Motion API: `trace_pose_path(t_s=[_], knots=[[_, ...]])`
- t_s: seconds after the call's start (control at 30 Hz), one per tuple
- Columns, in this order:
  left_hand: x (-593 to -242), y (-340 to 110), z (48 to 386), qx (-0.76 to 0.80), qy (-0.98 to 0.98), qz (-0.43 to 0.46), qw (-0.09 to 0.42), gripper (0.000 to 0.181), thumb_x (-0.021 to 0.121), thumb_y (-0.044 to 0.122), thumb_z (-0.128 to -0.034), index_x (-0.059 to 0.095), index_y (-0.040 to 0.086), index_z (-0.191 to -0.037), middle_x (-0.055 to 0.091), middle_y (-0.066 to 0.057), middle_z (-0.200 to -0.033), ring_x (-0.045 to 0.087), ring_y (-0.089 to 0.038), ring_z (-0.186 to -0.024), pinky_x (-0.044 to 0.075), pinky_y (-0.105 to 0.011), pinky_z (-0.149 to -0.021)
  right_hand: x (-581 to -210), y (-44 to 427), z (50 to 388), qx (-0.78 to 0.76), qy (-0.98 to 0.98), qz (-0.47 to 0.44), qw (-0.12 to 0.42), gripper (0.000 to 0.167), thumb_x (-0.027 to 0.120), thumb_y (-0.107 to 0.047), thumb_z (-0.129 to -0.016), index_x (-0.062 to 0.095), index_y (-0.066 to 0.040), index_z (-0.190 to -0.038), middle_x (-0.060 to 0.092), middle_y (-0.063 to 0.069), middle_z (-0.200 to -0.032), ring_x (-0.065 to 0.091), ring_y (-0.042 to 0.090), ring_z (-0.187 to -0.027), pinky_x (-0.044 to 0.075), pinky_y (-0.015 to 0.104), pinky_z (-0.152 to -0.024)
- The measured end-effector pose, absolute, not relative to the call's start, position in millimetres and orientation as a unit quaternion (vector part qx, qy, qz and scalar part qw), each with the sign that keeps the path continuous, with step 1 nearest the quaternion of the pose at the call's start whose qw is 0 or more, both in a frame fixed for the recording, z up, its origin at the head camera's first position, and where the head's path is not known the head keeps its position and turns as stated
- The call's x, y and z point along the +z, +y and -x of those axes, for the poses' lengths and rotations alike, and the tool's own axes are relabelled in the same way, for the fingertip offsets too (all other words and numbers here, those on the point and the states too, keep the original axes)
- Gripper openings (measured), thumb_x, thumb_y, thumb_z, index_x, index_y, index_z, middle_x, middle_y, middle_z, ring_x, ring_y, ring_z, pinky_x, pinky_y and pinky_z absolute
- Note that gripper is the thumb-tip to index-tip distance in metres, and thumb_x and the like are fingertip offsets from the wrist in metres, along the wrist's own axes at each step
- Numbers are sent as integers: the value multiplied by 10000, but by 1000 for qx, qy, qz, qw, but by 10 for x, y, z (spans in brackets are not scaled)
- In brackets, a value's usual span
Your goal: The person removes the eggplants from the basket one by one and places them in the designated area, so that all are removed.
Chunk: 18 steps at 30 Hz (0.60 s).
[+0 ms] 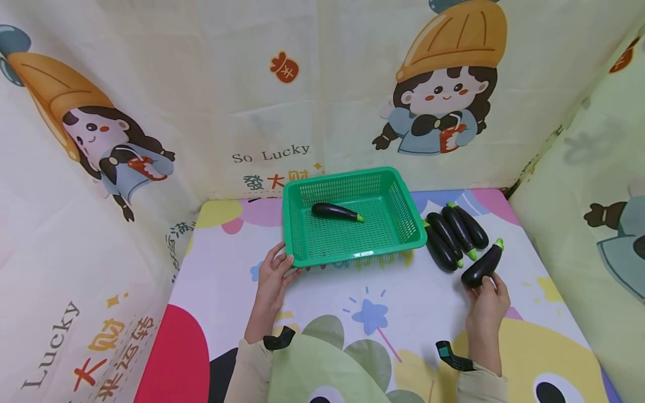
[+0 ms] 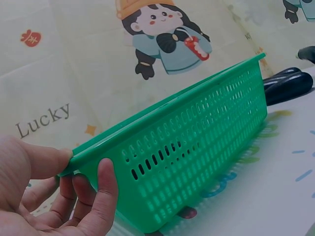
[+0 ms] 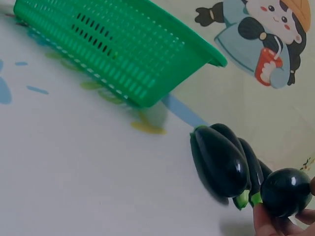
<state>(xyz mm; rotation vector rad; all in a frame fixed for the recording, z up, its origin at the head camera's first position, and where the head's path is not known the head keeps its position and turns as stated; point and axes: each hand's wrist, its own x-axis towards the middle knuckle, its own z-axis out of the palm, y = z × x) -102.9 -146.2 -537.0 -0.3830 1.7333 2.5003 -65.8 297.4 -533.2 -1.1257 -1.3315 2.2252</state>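
A green plastic basket [image 1: 322,252] with slotted walls stands at the back of the table, and one eggplant [image 1: 335,211] lies inside it. My left hand [image 1: 273,280] grips the basket's near left corner; in the left wrist view the thumb [image 2: 49,160] lies over the rim with fingers below. My right hand [image 1: 487,302] holds another eggplant [image 1: 482,264] by its rounded end, green stem pointing away. Just beyond it several more eggplants [image 1: 456,232] lie side by side to the right of the basket. The right wrist view shows the held eggplant [image 3: 286,191] end-on.
A printed cloth with cartoon shapes covers the table [image 1: 403,302]. Behind the basket rises a cream backdrop [image 1: 342,112] with cartoon figures, and similar sheets hang at left and right. Each wrist wears a black strap [image 1: 456,358].
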Motion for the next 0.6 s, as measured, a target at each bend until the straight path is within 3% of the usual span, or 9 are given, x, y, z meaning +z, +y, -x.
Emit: trace_pose_path(t_s=[0.17,0.27,0.4,0.6], knots=[[-5376,-1463,1038,815,563,129,37,583,613,80,-1051,392,166,-1583,584,-96,-1288,703,-110,-921,632,-283,-806,-5394,2993,656,765,-474,406,158,519,441,-202,-1106,387,-95,-1612,490,-48,-1346,605,53,-1004,587,148,-733],[-5379,-1466,1034,815,564,129,37,583,615,84,-1051,394,169,-1583,582,-108,-1304,705,-113,-923,632,-286,-808,-5422,3000,666,755,-487,413,147,532,434,-209,-1108,363,-81,-1620,484,-15,-1394,602,35,-969,586,143,-720],[-5384,-1468,1027,814,566,129,39,583,619,90,-1050,397,176,-1583,576,-133,-1331,703,-118,-930,631,-289,-809,-5452,3007,686,735,-517,423,123,557,419,-247,-1110,327,-86,-1636,369,113,-1597,598,2,-952,576,121,-721],[-5376,-1464,1029,814,566,127,39,591,621,96,-1051,387,172,-1588,573,-137,-1320,701,-118,-941,632,-293,-821,-5476,3022,728,699,-560,435,94,598,402,-312,-1107,284,-97,-1653,294,160,-1652,592,-15,-841,563,105,-724]])
